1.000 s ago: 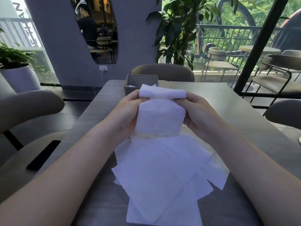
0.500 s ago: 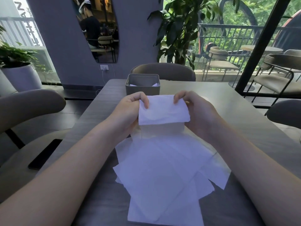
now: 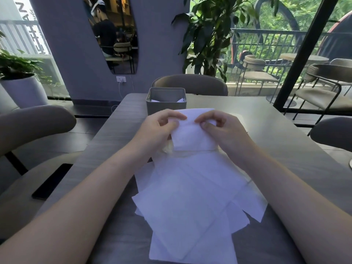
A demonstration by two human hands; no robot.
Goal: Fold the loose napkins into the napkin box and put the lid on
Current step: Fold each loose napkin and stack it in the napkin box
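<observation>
A grey square napkin box (image 3: 166, 103) stands open at the far middle of the table, with white napkin corners showing inside. Just in front of it both hands hold one folded white napkin (image 3: 192, 138) above the table. My left hand (image 3: 162, 128) pinches its upper left edge and my right hand (image 3: 219, 128) pinches its upper right edge. Below the hands several loose white napkins (image 3: 190, 202) lie spread in an overlapping pile near the table's front. No lid is in view.
The grey wooden table (image 3: 285, 141) stretches to the right. A dark phone (image 3: 51, 181) lies on the seat at left. Padded chairs (image 3: 190, 84) stand around the table. A potted plant (image 3: 21, 80) stands at far left.
The napkin's top flap has been folded down and the hands have shifted from its outer sides to its upper edge, fingertips closer together. The view has tilted slightly.
</observation>
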